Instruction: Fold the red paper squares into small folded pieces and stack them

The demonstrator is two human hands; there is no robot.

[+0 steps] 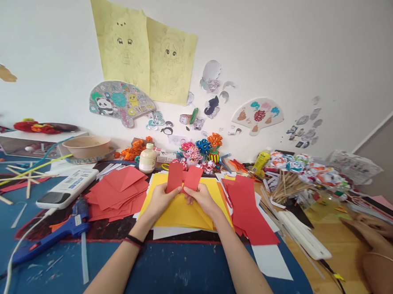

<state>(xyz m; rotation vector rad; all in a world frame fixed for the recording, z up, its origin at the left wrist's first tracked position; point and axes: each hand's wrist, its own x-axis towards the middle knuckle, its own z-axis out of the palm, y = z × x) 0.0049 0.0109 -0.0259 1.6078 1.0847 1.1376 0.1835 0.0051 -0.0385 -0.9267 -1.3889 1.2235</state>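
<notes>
My left hand (161, 201) pinches a red paper piece (174, 175) between thumb and fingers. Close beside it, my right hand (202, 199) grips a second red paper piece (192, 177), tilted slightly to the right. The two pieces stand upright and nearly meet at their lower edges; whether they are joined there I cannot tell. Beneath both hands lies a stack of yellow paper (174, 218). A loose pile of red paper pieces (118, 196) is on the left, and longer red paper strips (250, 210) lie on the right.
A blue glue gun (76, 221) and white power strip (67, 189) are at left. A cream bottle (147, 159) stands behind the paper. Paper flowers on sticks (287, 186) and another white power strip (305, 235) are at right. Another person's arm (382, 251) rests at far right.
</notes>
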